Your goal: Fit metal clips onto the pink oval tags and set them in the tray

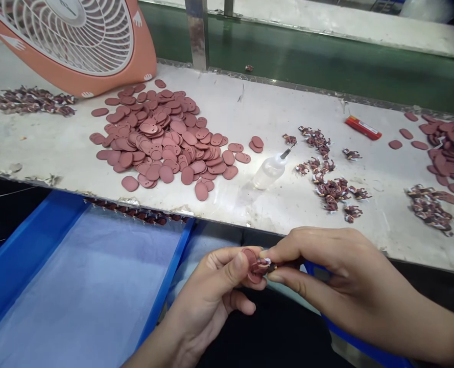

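Between thumb and fingers, my left hand grips a reddish-brown oval base turned on its edge. My right hand pinches a small dark brown horse-like figurine with white and yellowish details, up against the face of that base. Fingertips cover part of both pieces. Beyond my hands on the bench stands a clear plastic bottle with a needle tip. Small figurines like the held one lie in a loose cluster to its right, and a large heap of oval bases lies to its left.
An orange fan stands at the back left, near more figurines. A red packet and a second heap of bases are on the right. Below the bench edge is a blue tray with a row of pieces. A metal post rises behind.
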Available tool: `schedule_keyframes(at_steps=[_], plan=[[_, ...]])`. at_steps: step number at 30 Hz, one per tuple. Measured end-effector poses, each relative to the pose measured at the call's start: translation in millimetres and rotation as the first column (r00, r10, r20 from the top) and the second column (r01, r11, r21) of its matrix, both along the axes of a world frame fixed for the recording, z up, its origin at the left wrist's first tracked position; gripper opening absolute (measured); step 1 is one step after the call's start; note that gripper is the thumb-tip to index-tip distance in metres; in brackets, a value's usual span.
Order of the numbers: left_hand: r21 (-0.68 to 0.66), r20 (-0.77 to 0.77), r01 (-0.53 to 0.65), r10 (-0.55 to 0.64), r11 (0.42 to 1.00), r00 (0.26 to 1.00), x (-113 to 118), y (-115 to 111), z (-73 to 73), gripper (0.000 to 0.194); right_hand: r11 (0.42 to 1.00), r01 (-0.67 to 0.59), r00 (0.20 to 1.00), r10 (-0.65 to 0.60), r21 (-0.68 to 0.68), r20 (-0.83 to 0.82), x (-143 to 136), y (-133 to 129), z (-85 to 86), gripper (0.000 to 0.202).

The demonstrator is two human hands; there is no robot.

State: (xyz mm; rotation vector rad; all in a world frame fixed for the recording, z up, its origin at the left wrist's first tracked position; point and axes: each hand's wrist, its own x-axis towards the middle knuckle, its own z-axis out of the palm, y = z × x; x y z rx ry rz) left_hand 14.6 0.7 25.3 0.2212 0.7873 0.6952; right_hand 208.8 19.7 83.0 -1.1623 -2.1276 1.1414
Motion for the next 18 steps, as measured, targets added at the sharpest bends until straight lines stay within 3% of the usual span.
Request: schedule_keyframes(at_steps=[6,13,18], plan=[[-0.008,-0.010,0.028,-0.028,1.000,1.000,1.3,-0.4,-1.0,0.033,1.000,-0.029,1.000,0.029,0.003,0.007,2.9,0.5,2.5,0.019],[-0.038,-0.037,-0.018,0.017,0.999,0.999,1.5,-4.0,2.8,0.026,0.996,-0.060,0.998,0.059,0.065,0.027,0.8,-2.0,2.2,0.016],[0.047,-0.019,-0.063,0.064,0.997,0.998,1.0,-10.1,12.5,0.024,0.988,-0.054,0.998,0.056,0.146,-0.006,-0.9,-15.9,5.1,0.020]])
